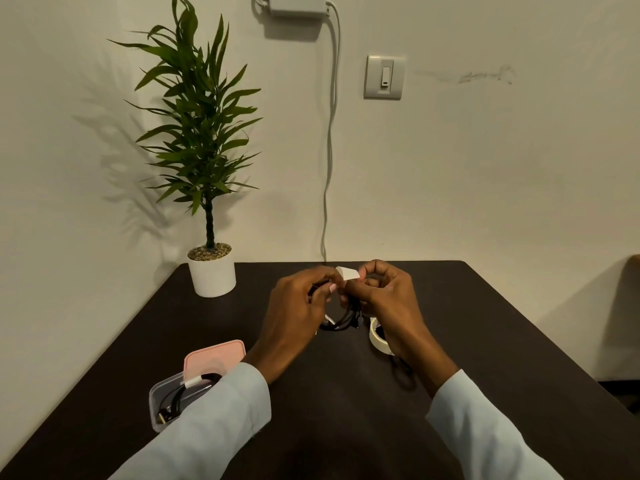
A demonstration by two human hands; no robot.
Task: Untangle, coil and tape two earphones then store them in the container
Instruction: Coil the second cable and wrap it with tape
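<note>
While taping the second coil, both hands raised over the table (485, 341), near its middle. Left hand (294, 317) curled round the coil (341, 318), pinching the bundled black loops so they cannot spring apart. Right hand (388, 299) pinching a white tape strip (347, 273) at its upper end, fingers bent, strip set against the gathered cord, probably ready to wrap. Coil hanging below the fingers, long axis roughly vertical, loose ends and plug pointing down toward the table. Tape roll (375, 336) flat just under the right wrist, kept within reach. Container (166, 400) at front left, partly behind the left sleeve, with a taped coil already inside; pink lid (214, 358) leaning at its far edge, leaving it open for the second.
</note>
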